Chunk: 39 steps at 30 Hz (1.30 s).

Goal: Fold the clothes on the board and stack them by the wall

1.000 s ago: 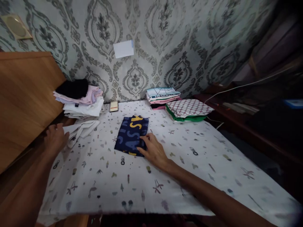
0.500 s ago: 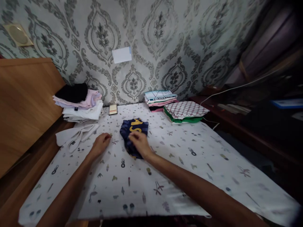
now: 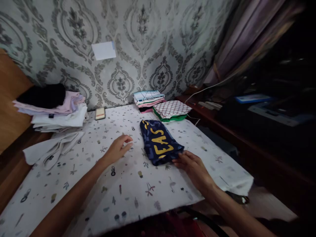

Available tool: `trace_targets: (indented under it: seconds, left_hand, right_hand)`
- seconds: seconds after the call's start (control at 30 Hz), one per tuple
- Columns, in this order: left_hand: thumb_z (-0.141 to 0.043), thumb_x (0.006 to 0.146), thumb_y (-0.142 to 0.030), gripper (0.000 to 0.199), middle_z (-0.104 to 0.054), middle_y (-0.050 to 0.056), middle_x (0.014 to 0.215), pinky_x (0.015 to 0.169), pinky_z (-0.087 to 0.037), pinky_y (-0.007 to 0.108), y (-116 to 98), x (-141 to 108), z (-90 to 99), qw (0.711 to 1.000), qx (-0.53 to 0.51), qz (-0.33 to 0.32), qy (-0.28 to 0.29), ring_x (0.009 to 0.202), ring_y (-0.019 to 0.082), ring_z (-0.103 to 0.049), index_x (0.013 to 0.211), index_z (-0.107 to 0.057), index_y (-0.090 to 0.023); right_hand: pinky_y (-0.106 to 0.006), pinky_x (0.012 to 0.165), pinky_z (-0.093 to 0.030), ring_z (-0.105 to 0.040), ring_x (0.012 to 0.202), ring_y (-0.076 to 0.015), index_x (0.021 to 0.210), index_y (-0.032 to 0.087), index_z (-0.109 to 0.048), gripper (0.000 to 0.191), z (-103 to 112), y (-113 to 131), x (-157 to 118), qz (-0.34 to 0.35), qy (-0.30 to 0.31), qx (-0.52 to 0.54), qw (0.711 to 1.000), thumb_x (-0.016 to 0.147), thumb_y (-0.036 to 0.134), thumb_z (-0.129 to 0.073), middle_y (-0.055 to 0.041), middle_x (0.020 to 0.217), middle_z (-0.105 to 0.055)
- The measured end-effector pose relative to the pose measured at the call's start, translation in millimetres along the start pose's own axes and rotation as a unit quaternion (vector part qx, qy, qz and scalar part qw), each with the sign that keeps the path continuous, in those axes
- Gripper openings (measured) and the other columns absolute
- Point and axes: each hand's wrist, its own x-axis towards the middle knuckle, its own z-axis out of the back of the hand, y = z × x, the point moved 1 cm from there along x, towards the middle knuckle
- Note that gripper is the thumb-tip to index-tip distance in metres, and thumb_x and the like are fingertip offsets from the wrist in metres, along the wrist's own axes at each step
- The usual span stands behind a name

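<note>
A folded navy garment with yellow lettering lies flat on the patterned white sheet, in the middle of the head view. At its lower right corner, my right hand has its fingers and thumb closed on the cloth edge. My left hand hovers over the sheet to the left of the garment, apart from it. Its fingers are slightly bent with a gap to the thumb, and it holds nothing.
Folded clothes are stacked at the back left, with a loose white cloth in front. A small card lies by the wall. Two folded piles, one checked, one light blue on top, stand at the back. A white cable runs right.
The navy garment has turned and moved right, showing more lettering. My right hand has gone from its top to its lower right corner. My left hand has opened somewhat. The view has swung right.
</note>
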Motion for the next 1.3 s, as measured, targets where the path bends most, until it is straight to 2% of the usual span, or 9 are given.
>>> trace_targets:
  seconds: [0.2,0.33,0.5,0.63,0.7,0.8,0.97,1.07,1.3]
  left_hand:
    - [-0.061,0.090,-0.044,0.037,-0.061,0.011,0.116,0.089,-0.050,0.042,-45.3,11.8,-63.5,0.984,0.123,-0.109,0.076,0.108,0.029,-0.058,0.119,-0.056,-0.022]
    - [-0.047,0.096,-0.024,0.017,-0.064,0.008,0.106,0.084,-0.051,0.037,-36.4,19.1,-62.5,0.980,0.154,-0.083,0.092,0.101,0.025,-0.061,0.102,-0.063,-0.021]
    - [-0.046,0.096,-0.024,0.023,-0.067,0.003,0.092,0.072,-0.050,0.030,-31.5,20.3,-40.2,0.985,0.151,-0.052,0.061,0.082,0.020,-0.065,0.097,-0.069,-0.025]
    - [-0.046,0.096,-0.025,0.021,-0.072,0.003,0.092,0.079,-0.051,0.032,-53.7,19.9,-39.0,0.995,0.075,-0.063,0.003,0.084,0.020,-0.067,0.106,-0.065,-0.027]
    - [-0.044,0.097,-0.027,0.023,-0.072,0.005,0.099,0.082,-0.051,0.032,-63.1,19.6,-39.9,0.997,-0.025,-0.058,-0.037,0.089,0.020,-0.068,0.116,-0.056,-0.025]
    - [-0.049,0.096,-0.031,0.030,-0.066,0.010,0.116,0.089,-0.052,0.034,-63.9,17.0,-41.2,0.983,-0.155,-0.042,-0.084,0.108,0.021,-0.064,0.125,-0.043,-0.023]
    - [-0.067,0.084,-0.048,0.062,-0.053,0.015,0.136,0.110,-0.041,0.047,-52.4,10.7,-47.5,0.992,-0.108,-0.054,-0.032,0.129,0.029,-0.051,0.134,-0.042,-0.021]
    - [-0.067,0.084,-0.045,0.063,-0.054,0.016,0.138,0.110,-0.041,0.048,-52.3,10.4,-43.1,0.999,-0.015,-0.044,-0.010,0.129,0.032,-0.051,0.137,-0.046,-0.019]
    - [-0.050,0.090,-0.031,0.024,-0.073,0.016,0.096,0.076,-0.051,0.038,-33.0,-21.3,1.8,0.960,0.214,0.092,0.158,0.090,0.033,-0.070,0.089,-0.068,-0.015]
  right_hand:
    - [-0.029,0.059,-0.049,-0.055,0.063,-0.0145,0.062,0.021,-0.051,0.037,-19.8,19.1,4.9,0.057,0.005,-0.012,0.998,0.069,0.047,-0.076,0.0010,0.065,-0.057]
    - [-0.031,0.060,-0.047,-0.053,0.060,-0.0157,0.061,0.022,-0.048,0.032,-0.3,19.2,14.7,0.099,-0.001,-0.164,0.981,0.076,0.045,-0.063,0.0019,0.060,-0.051]
    - [-0.050,0.090,-0.049,-0.059,0.110,-0.0337,0.107,0.019,-0.066,0.035,-3.0,26.1,8.5,0.298,-0.059,-0.428,0.851,0.077,0.037,-0.062,-0.0160,0.120,-0.062]
    - [-0.050,0.097,-0.046,-0.054,0.120,-0.0358,0.120,0.019,-0.064,0.042,-46.7,36.1,11.0,0.373,0.054,-0.495,0.783,0.081,0.034,-0.066,-0.0177,0.126,-0.062]
    - [-0.042,0.083,-0.050,-0.063,0.097,-0.0295,0.097,0.021,-0.068,0.017,-65.9,45.4,25.4,0.339,0.093,-0.504,0.789,0.088,0.031,-0.058,-0.0115,0.097,-0.069]
    - [-0.031,0.065,-0.045,-0.058,0.067,-0.0192,0.068,0.019,-0.059,0.028,-85.5,70.0,54.1,0.308,0.090,-0.424,0.847,0.091,0.034,-0.052,-0.0029,0.063,-0.059]
    - [-0.026,0.054,-0.044,-0.055,0.058,-0.0145,0.072,0.019,-0.058,0.034,-120.8,126.2,73.7,0.263,0.137,-0.065,0.953,0.081,0.050,-0.066,0.0011,0.063,-0.059]
    - [-0.025,0.053,-0.048,-0.056,0.055,-0.0128,0.077,0.020,-0.060,0.031,-143.8,156.7,65.3,0.239,0.176,0.039,0.954,0.077,0.048,-0.073,0.0027,0.062,-0.060]
    - [-0.023,0.060,-0.055,-0.065,0.064,-0.0119,0.076,0.022,-0.057,0.018,-150.9,216.0,57.0,0.319,0.162,0.119,0.926,0.088,0.030,-0.067,0.0037,0.067,-0.061]
